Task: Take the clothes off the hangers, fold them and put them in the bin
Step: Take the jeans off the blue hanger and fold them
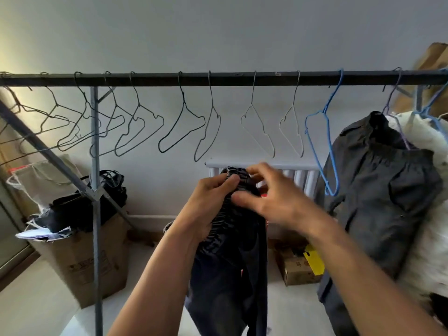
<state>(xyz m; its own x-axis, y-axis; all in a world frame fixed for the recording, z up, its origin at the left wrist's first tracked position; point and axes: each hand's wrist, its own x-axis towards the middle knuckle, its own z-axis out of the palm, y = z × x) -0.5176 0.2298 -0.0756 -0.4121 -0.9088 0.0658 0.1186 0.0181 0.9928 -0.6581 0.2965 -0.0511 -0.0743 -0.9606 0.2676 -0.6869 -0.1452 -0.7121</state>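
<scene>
dark navy trousers (228, 275), blue hanger (313, 151), charcoal jacket (378, 190), white fleece (431, 214), brown box (80, 263), dark rail (242, 80).

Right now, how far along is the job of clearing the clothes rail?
Mostly done: a row of hangers hangs bare on the rail, and dark clothes lie in the cardboard box. In hand: the left hand grips dark trousers by the waistband, the blurred right hand at it too; not yet folded. Left: a dark shirt and a white fluffy garment still hang at the right.

forearms (157, 270), left grip (213, 202) and right grip (274, 202) are all bare.
</scene>
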